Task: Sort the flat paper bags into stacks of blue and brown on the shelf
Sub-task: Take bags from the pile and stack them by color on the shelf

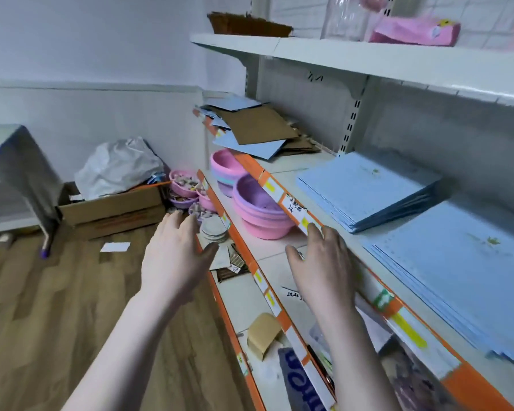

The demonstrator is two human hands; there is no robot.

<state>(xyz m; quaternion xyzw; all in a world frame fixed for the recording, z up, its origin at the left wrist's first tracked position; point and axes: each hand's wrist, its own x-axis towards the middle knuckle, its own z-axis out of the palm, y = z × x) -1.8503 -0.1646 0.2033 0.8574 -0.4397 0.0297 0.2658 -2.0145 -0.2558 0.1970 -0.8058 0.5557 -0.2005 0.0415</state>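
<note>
Even, diffuse indoor light of cool tint, with no single source visible; shadows are soft, deepest under the upper shelf (368,59) and beneath the grey cabinet (21,173) at left. Wide-angle distortion bends shelf edges and stretches the forearms toward the frame borders. Fine detail is soft throughout; label writing is unreadable.

Right of frame, two bag stacks (365,191) and (463,271) are pale blue with a small green-yellow mark each. Upper centre, the mixed pile (250,129) shows brown and blue bags. Centre bowls (255,209) are pink and lilac. Shelf edges (279,188) are orange with white-yellow labels. Lower left, the floor (57,307) is brown wood-grain.
</note>
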